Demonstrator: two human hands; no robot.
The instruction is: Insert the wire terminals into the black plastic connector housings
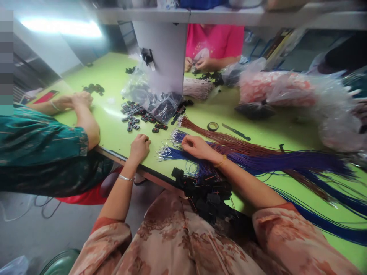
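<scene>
1. At the near edge of the bench (113, 131), the left hand (140, 148) rests curled, fingers folded toward the palm; whether they hold anything cannot be told.
2. Over the metal-tipped ends of the blue wires (301, 161), the right hand (196, 147) brings thumb and forefinger close together in a pinching shape; a wire between them cannot be confirmed.
3. From these ends, close to the near edge, the blue wires run toward the bench's right edge. Brown wires (205, 130) lie just beyond, toward the far edge.
4. Progress, as judged: partial. Black pieces (213, 195) are heaped at the near edge with wires among them; whether any are joined cannot be verified. Many wire ends lie free, and loose black connectors (134, 114) sit farther in, apparently unwired.
5. Containers: a clear bag (163, 107), just beyond the connectors, appears to contain dark pieces. A larger plastic bag (286, 89), toward the far right corner, contains pink and white pieces. Exact contents are indistinct.
</scene>
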